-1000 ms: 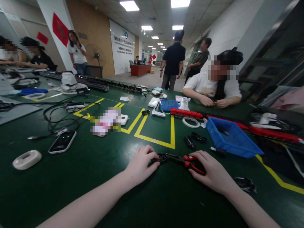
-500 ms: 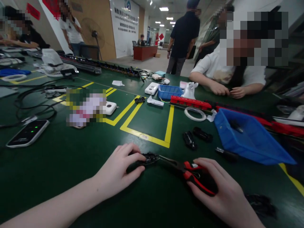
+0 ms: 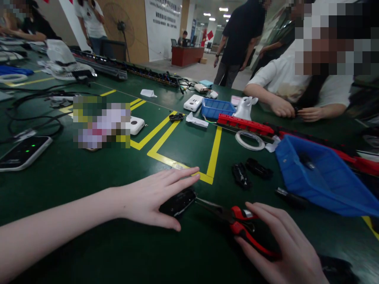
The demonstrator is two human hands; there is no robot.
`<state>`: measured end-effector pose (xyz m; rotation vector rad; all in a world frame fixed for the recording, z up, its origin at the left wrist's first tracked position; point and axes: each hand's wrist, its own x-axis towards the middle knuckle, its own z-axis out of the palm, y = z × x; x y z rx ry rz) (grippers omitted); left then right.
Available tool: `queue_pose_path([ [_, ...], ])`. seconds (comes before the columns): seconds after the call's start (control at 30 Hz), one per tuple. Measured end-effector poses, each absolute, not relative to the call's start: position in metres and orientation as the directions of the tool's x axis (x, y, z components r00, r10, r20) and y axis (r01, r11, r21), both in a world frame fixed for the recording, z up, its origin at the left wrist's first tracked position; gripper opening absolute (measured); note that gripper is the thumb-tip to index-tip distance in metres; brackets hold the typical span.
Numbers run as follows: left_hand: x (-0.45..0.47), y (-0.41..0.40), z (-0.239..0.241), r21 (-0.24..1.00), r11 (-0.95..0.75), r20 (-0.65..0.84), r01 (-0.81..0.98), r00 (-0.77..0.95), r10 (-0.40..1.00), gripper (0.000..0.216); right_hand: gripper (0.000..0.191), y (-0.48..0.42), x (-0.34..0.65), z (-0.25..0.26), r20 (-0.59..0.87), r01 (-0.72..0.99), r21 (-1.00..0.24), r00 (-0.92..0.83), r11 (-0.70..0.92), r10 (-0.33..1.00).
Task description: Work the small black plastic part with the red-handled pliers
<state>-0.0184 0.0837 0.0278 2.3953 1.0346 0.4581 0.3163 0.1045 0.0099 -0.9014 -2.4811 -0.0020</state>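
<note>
My left hand point(image 3: 148, 199) lies open on the green table point(image 3: 89, 236), fingers stretched out flat toward the yellow tape line. A small black plastic part point(image 3: 177, 203) sits under its fingers, between them and the thumb. The long nose of a pair of red-handled pliers point(image 3: 237, 221) reaches into that part. My right hand point(image 3: 284, 248) is curled loosely over the red handles, with the thumb beneath them.
Two more black parts point(image 3: 247, 171) and a dark screwdriver point(image 3: 290, 197) lie beside a tilted blue bin point(image 3: 325, 177). Beyond them are a tape ring point(image 3: 250, 140), a red strip point(image 3: 245, 124) and a small blue tray point(image 3: 217, 108). A co-worker's hands point(image 3: 296, 110) work opposite. Cables and a device point(image 3: 23, 152) lie to the left.
My left hand's fingers have uncurled from the black part and now lie flat over it. The camera has moved closer and lower. My right hand has loosened on the pliers' handles.
</note>
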Motion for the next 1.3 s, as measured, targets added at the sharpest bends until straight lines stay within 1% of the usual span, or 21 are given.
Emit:
queue_pose_path([
  [0.07, -0.015, 0.1, 0.027, 0.525, -0.637, 0.129, 0.565, 0.687, 0.715, 0.101, 0.055, 0.105, 0.316, 0.011, 0.459, 0.616, -0.161, -0.645, 0.771, 0.611],
  [0.1, -0.012, 0.107, 0.027, 0.524, -0.659, 0.138, 0.54, 0.71, 0.691, 0.099, 0.055, 0.105, 0.316, 0.012, 0.461, 0.623, -0.165, -0.637, 0.765, 0.618],
  [0.23, 0.002, 0.122, 0.024, 0.507, -0.702, 0.16, 0.501, 0.745, 0.648, 0.067, 0.052, 0.106, 0.316, 0.011, 0.453, 0.627, -0.154, -0.642, 0.763, 0.619],
  [0.27, 0.004, 0.124, 0.023, 0.499, -0.704, 0.165, 0.505, 0.743, 0.649, 0.061, 0.051, 0.106, 0.316, 0.01, 0.453, 0.629, -0.147, -0.643, 0.763, 0.618],
  [0.33, 0.006, 0.125, 0.021, 0.486, -0.706, 0.17, 0.516, 0.736, 0.655, 0.058, 0.049, 0.106, 0.316, 0.009, 0.461, 0.639, -0.134, -0.636, 0.757, 0.619],
  [0.4, 0.006, 0.125, 0.019, 0.483, -0.708, 0.179, 0.516, 0.733, 0.656, 0.064, 0.047, 0.106, 0.316, 0.008, 0.468, 0.646, -0.129, -0.629, 0.752, 0.621],
  [0.57, 0.001, 0.124, 0.02, 0.508, -0.708, 0.213, 0.49, 0.725, 0.655, 0.094, 0.043, 0.105, 0.315, 0.008, 0.471, 0.683, -0.172, -0.575, 0.71, 0.668],
  [0.63, -0.001, 0.123, 0.021, 0.512, -0.706, 0.214, 0.489, 0.724, 0.656, 0.1, 0.044, 0.104, 0.315, 0.008, 0.473, 0.689, -0.182, -0.564, 0.701, 0.677],
  [0.7, -0.004, 0.122, 0.021, 0.521, -0.695, 0.213, 0.496, 0.713, 0.668, 0.1, 0.043, 0.104, 0.314, 0.009, 0.48, 0.686, -0.182, -0.563, 0.705, 0.673],
  [0.77, -0.006, 0.121, 0.022, 0.531, -0.687, 0.207, 0.496, 0.71, 0.673, 0.097, 0.042, 0.104, 0.313, 0.009, 0.489, 0.685, -0.172, -0.564, 0.708, 0.665],
  [0.87, -0.007, 0.12, 0.022, 0.552, -0.681, 0.192, 0.481, 0.722, 0.665, 0.086, 0.042, 0.104, 0.312, 0.01, 0.505, 0.684, -0.134, -0.576, 0.717, 0.643],
  [1.0, -0.003, 0.116, 0.022, 0.607, -0.665, 0.189, 0.435, 0.734, 0.653, 0.062, 0.043, 0.104, 0.311, 0.011, 0.507, 0.672, -0.113, -0.594, 0.732, 0.624],
  [1.1, 0.002, 0.112, 0.023, 0.601, -0.678, 0.18, 0.423, 0.755, 0.631, 0.048, 0.043, 0.101, 0.31, 0.011, 0.507, 0.688, -0.125, -0.575, 0.715, 0.642],
  [1.17, 0.004, 0.111, 0.022, 0.574, -0.695, 0.182, 0.433, 0.76, 0.624, 0.044, 0.045, 0.099, 0.31, 0.011, 0.497, 0.697, -0.123, -0.573, 0.706, 0.652],
  [1.3, 0.004, 0.11, 0.021, 0.539, -0.718, 0.215, 0.44, 0.752, 0.623, 0.045, 0.048, 0.098, 0.31, 0.009, 0.483, 0.704, -0.11, -0.579, 0.702, 0.656],
])
